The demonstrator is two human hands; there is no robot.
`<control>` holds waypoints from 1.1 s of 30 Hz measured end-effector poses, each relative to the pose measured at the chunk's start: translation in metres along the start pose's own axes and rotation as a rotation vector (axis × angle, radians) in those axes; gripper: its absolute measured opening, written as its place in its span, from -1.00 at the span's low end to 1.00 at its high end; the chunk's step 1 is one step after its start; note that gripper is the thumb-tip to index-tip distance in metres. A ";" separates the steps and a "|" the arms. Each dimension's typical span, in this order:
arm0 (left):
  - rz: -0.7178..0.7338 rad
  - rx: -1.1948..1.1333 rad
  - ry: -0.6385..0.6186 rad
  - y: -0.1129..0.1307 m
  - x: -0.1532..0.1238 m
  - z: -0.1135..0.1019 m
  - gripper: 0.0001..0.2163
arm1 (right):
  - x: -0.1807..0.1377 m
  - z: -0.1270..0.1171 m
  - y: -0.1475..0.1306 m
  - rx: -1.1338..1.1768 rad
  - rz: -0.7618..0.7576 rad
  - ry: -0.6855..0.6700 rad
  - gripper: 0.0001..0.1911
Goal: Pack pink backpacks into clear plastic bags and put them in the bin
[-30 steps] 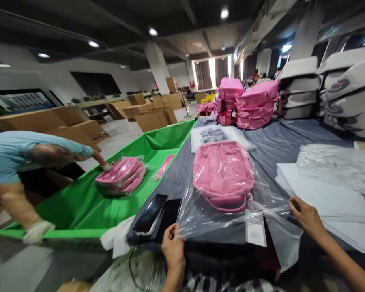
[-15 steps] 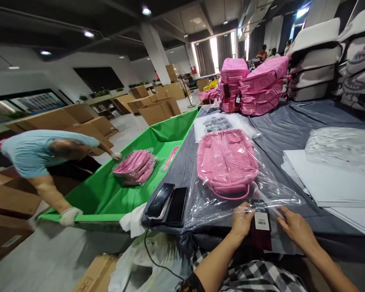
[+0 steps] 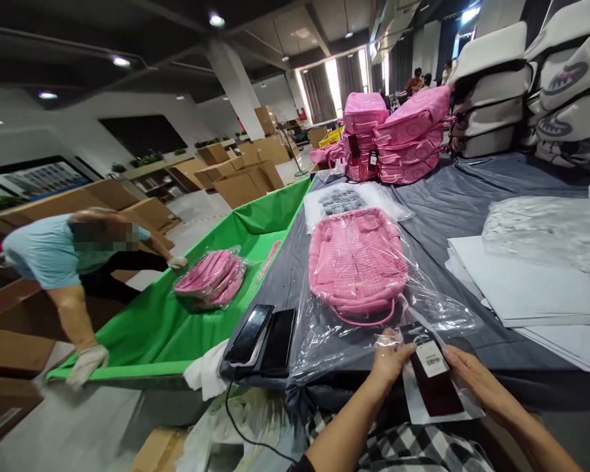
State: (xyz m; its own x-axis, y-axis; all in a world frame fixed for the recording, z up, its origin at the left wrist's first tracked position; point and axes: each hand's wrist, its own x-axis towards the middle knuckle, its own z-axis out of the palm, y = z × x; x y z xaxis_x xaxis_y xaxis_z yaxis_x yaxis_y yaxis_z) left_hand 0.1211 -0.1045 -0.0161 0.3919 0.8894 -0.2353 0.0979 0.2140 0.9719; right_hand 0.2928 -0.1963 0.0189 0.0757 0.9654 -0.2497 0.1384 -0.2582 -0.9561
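Observation:
A pink backpack (image 3: 358, 262) lies inside a clear plastic bag (image 3: 319, 341) on the dark cloth of the table, its handle loop toward me. My left hand (image 3: 389, 359) is closed at the bag's near edge, pinching the plastic beside a dark red hang tag (image 3: 440, 393). A white barcode sticker (image 3: 431, 358) shows on the tag, and a white sheet lies under it. My right hand (image 3: 472, 375) has its thumb and fingers at the tag's right edge and the white sheet. Its fingertips are partly hidden behind them.
Two phones (image 3: 278, 339) lie at the table's left corner, a cable hanging below. Left is a green bin (image 3: 147, 334) with bagged pink packs (image 3: 211, 278); a gloved person (image 3: 49, 252) grips its rim. Pink backpacks (image 3: 408, 137), pale backpacks (image 3: 491, 92) and white sheets (image 3: 511, 282) occupy the table.
The hang tag has swung from nearly upright to tilted, and the white sheet under it shows more. My right hand has come closer to the tag. The person at the bin has shifted slightly.

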 end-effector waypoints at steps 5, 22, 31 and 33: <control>0.279 0.786 -0.005 0.007 -0.015 -0.009 -0.74 | -0.010 0.005 0.022 -0.374 -0.130 0.292 -0.39; 0.880 1.186 -1.007 0.096 0.031 -0.004 -0.78 | -0.047 -0.001 -0.014 -1.004 -0.943 0.632 -0.64; 0.773 0.886 -0.344 0.084 0.025 -0.031 -0.61 | 0.074 -0.061 -0.108 -0.605 -0.616 0.545 -0.55; 0.630 0.815 -0.118 0.088 0.044 -0.019 -0.65 | 0.078 -0.066 -0.128 -0.522 -0.617 0.594 -0.46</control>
State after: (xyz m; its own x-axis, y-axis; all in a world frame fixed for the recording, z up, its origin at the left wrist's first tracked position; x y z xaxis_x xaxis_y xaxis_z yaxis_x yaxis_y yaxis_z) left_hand 0.1293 -0.0387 0.0595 0.6695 0.6905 0.2737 0.4159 -0.6538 0.6321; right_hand 0.3465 -0.0899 0.1322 0.3058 0.7971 0.5207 0.7249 0.1597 -0.6701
